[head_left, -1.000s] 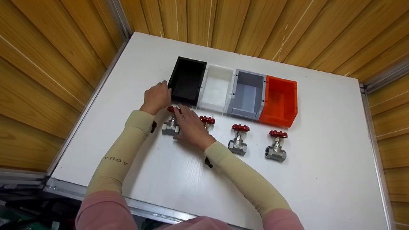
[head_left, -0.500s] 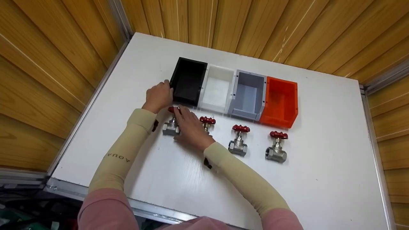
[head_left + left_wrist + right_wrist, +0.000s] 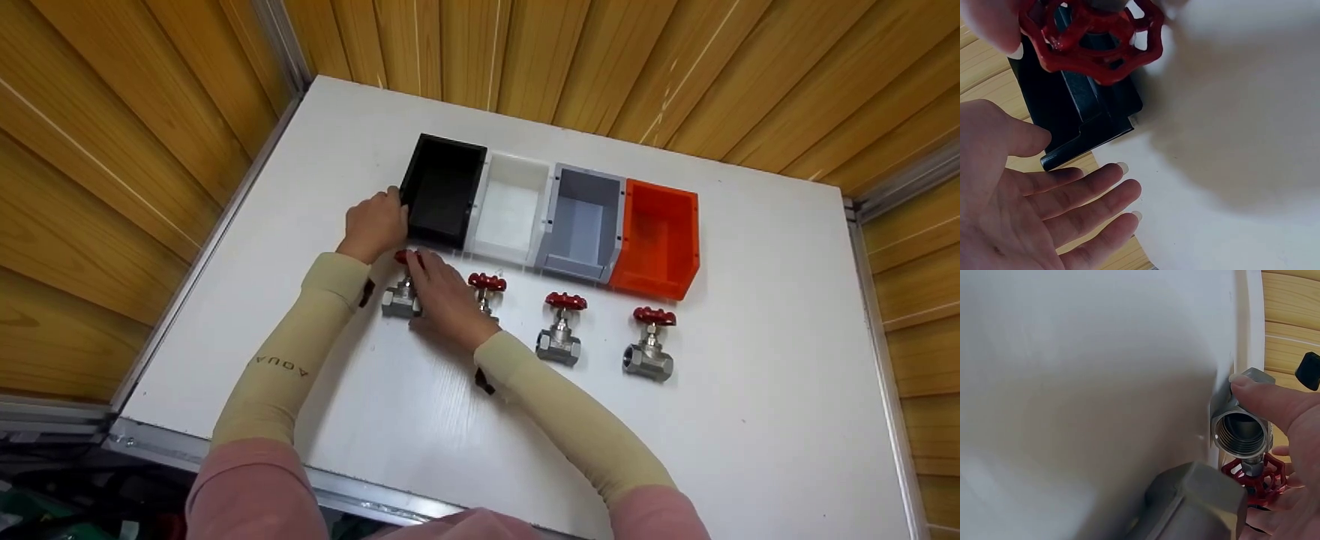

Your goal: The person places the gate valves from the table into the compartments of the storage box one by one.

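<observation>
My left hand is at the left side of the black bin. In the left wrist view its thumb touches the bin's edge and the other fingers stretch out straight below. My right hand holds the leftmost gate valve. Seen from the right wrist, the thumb presses on the valve's metal body and the fingers lie behind its red handwheel. The second valve, with its red handwheel, is partly hidden by my right hand.
Joined to the black bin are a white bin, a grey bin and an orange bin. Two more valves, one nearer and one farther right, lie on the white table. Wooden panels border it.
Both hands stay almost in place. The left hand has shifted slightly to the right along with its forearm, and the right wrist has moved slightly left.
</observation>
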`<state>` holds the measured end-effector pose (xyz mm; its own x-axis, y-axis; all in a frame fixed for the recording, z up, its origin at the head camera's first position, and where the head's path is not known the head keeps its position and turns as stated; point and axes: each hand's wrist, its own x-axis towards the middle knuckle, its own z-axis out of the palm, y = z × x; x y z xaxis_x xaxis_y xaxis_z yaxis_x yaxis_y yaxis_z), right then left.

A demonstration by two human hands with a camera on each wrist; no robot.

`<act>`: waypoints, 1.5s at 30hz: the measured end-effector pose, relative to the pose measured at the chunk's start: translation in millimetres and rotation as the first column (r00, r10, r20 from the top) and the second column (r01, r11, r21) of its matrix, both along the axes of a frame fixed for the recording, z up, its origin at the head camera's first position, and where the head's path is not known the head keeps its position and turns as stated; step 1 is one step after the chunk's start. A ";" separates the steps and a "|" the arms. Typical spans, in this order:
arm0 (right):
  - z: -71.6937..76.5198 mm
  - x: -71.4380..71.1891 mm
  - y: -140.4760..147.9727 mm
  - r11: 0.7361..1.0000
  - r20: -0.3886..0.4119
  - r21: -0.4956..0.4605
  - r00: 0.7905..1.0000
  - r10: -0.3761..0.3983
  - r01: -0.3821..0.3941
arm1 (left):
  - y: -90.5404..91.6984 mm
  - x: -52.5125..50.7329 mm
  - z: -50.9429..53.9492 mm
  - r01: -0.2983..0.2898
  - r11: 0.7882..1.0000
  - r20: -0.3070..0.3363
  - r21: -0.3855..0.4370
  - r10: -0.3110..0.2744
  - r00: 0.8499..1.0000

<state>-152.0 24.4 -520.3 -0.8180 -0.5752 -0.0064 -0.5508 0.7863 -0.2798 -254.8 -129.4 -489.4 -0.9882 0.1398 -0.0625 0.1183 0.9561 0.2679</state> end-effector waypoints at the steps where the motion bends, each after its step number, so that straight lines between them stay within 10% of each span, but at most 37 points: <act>1: -0.2 -0.2 -0.6 1.000 0.005 -0.002 1.000 -0.002 0.002 | 0.0 -0.4 -0.5 -0.002 1.000 0.003 0.002 0.002 1.000; 36: -0.8 -1.6 -8.0 0.993 0.002 0.103 0.998 -0.061 0.060 | 5.4 -10.6 -3.6 -0.020 0.987 -0.121 -0.157 0.001 0.993; 45: -1.3 1.9 -11.0 0.989 -0.093 0.134 0.994 -0.053 0.065 | 8.7 -16.0 0.5 -0.009 0.986 -0.028 -0.168 0.004 1.000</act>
